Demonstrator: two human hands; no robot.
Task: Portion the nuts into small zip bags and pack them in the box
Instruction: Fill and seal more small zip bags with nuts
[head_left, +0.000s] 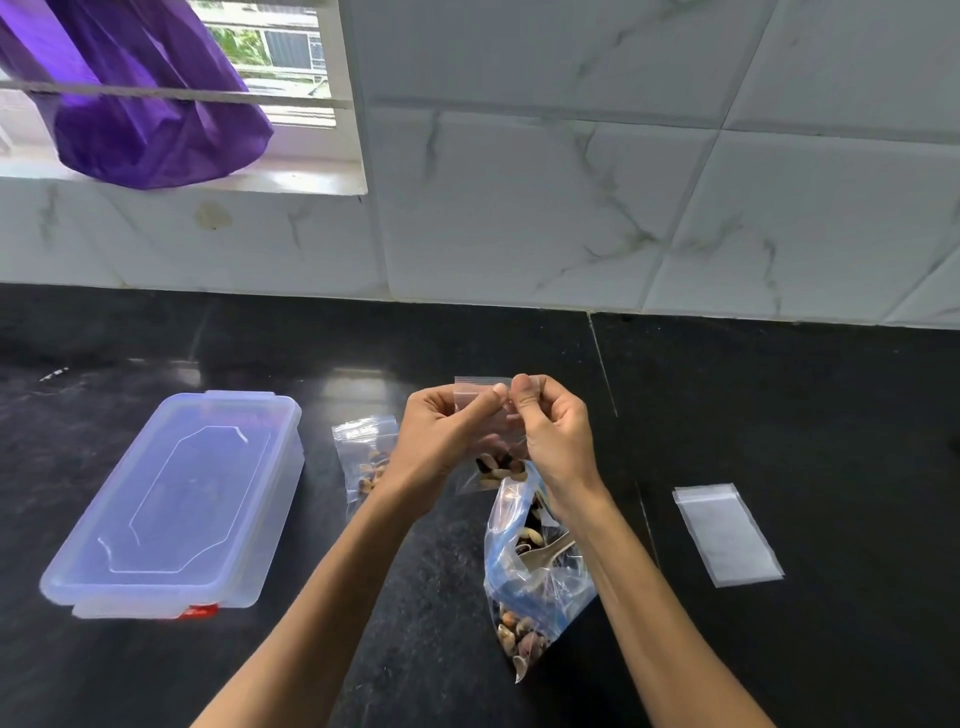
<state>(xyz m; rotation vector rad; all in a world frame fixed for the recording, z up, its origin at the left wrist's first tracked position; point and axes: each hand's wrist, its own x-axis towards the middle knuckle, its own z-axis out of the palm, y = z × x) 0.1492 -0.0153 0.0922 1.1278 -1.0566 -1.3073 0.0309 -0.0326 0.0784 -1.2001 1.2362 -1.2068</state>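
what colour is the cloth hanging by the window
Purple, seen clearly at the top left of the head view.

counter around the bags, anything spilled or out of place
No loose nuts show on the counter. One oddity: the box to be packed has its lid on, with a filled small bag lying outside beside it.

left hand (441, 441) + right hand (553, 436) pinch small zip bag (491, 447) top | above big nut bag (535, 566) | lidded box (176, 499) left of it | empty bags (727, 535) right of it
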